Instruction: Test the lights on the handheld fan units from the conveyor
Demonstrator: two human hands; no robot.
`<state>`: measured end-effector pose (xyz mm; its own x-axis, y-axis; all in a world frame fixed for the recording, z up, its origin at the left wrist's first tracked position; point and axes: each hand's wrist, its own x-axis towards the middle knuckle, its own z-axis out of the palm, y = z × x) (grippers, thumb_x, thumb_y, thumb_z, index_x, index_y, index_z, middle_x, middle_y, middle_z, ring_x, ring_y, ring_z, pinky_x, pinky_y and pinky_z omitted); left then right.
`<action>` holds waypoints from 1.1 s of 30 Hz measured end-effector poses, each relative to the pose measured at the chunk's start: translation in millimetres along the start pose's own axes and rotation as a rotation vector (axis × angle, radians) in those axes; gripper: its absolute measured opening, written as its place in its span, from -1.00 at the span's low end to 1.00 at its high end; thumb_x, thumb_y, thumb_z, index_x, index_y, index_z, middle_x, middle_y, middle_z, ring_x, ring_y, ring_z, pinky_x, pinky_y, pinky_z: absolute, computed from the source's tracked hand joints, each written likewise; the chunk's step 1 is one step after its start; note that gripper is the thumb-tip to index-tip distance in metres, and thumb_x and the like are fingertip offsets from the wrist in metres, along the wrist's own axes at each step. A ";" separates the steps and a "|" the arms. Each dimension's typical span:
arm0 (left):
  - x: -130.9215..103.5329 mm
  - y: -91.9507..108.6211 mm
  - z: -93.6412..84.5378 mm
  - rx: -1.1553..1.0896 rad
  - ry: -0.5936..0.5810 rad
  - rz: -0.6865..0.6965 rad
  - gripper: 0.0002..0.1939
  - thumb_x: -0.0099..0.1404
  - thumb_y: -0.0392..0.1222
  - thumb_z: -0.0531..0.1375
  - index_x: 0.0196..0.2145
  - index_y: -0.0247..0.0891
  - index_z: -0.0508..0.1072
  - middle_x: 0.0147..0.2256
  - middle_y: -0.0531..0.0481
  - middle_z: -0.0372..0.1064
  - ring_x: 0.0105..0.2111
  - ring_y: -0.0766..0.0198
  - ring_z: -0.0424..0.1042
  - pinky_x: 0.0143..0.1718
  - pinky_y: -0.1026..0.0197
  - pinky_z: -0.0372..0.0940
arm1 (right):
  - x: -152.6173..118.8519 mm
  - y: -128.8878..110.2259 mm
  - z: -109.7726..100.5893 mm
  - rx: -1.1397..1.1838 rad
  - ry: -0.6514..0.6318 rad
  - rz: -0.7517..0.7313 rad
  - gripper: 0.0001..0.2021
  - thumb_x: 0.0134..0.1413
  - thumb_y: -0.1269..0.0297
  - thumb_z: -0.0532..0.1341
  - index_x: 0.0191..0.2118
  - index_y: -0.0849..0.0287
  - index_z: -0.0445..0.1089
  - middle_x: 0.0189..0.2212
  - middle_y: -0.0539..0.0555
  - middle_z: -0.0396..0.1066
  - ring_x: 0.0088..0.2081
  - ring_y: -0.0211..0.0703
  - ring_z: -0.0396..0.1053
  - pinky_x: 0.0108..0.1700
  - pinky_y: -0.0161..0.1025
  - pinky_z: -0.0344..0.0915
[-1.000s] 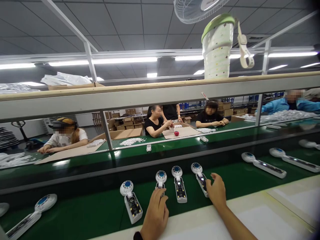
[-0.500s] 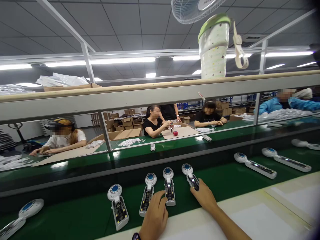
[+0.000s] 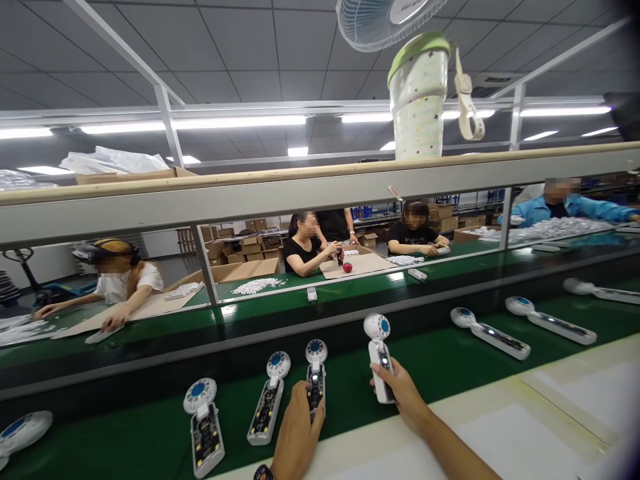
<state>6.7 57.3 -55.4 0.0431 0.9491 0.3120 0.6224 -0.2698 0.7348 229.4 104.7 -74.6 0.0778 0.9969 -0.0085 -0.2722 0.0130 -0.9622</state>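
Observation:
White handheld devices with round, blue-centred heads lie on the green conveyor belt. My right hand grips one device, thumb across its front, raised and tilted with its head up. My left hand is at the lower end of another device, its fingers around the sides of the open casing, where circuitry shows. To the left of it lie a second open device and a third, with bare boards visible.
More devices lie on the belt at right and far left. A white table edge runs along the front. A shelf beam crosses above, holding a cup. People work across the line.
My right hand has lifted and tilted its device. My left hand has moved slightly left and closed around its device. The devices on the belt have shifted left in view.

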 end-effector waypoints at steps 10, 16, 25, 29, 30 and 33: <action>14.9 -24.5 0.6 0.125 0.068 -0.147 -0.54 0.17 0.05 -0.03 -0.11 -0.37 0.13 -0.18 -0.27 0.26 -0.15 -0.03 0.26 -0.15 0.06 0.13 | -26.8 11.8 40.7 -0.024 -0.255 0.008 -0.50 -0.35 0.07 0.38 -0.34 0.15 0.11 -0.54 -0.09 0.33 -0.59 -0.23 0.38 -0.55 -0.31 0.31; 22.4 -36.0 -0.3 0.125 0.105 -0.224 -0.46 0.12 0.02 0.01 -0.04 -0.40 0.05 -0.13 -0.29 0.24 -0.13 -0.05 0.29 -0.16 0.06 0.16 | -23.1 12.6 39.2 -0.032 -0.198 0.016 -0.48 -0.34 -0.01 0.35 -0.33 0.15 0.11 -0.53 -0.08 0.31 -0.57 -0.20 0.40 -0.55 -0.30 0.33; 26.1 -38.5 -2.0 -0.156 0.236 -0.360 -0.36 0.04 0.05 0.13 -0.02 -0.38 0.09 -0.26 -0.21 0.33 -0.31 0.02 0.38 -0.29 0.09 0.22 | -23.7 11.8 40.5 -0.027 -0.194 0.015 -0.50 -0.34 0.00 0.35 -0.31 0.18 0.18 -0.57 -0.08 0.30 -0.58 -0.22 0.37 -0.57 -0.32 0.32; 31.5 -36.2 -3.8 -0.594 0.281 -0.462 -0.42 0.06 0.14 0.12 -0.10 -0.35 0.25 -0.33 -0.12 0.34 -0.36 0.14 0.38 -0.37 0.19 0.25 | -22.9 11.3 40.6 0.040 -0.165 0.014 -0.53 -0.30 -0.03 0.32 -0.33 0.19 0.23 -0.52 -0.03 0.34 -0.57 -0.23 0.37 -0.57 -0.31 0.31; 32.2 -34.7 -4.2 -0.688 0.253 -0.456 -0.46 0.07 0.15 0.13 -0.14 -0.34 0.28 -0.37 -0.08 0.34 -0.38 0.18 0.37 -0.39 0.22 0.25 | -22.7 11.0 40.2 0.055 -0.155 0.022 -0.53 -0.29 -0.05 0.31 -0.33 0.19 0.24 -0.48 -0.01 0.36 -0.57 -0.23 0.37 -0.57 -0.31 0.31; 30.4 -27.9 -4.6 -0.919 0.143 -0.421 -0.52 -0.04 0.04 0.27 -0.23 -0.31 0.32 -0.44 0.00 0.34 -0.41 0.25 0.37 -0.41 0.29 0.26 | -22.4 10.1 38.5 0.112 -0.162 0.065 -0.55 -0.24 -0.05 0.27 -0.31 0.19 0.24 -0.45 0.03 0.38 -0.57 -0.21 0.38 -0.58 -0.30 0.30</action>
<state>-13.0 93.0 -63.6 -0.1719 0.9837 -0.0532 -0.2778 0.0034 0.9606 188.0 85.5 -73.6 -0.0959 0.9952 -0.0168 -0.3777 -0.0520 -0.9245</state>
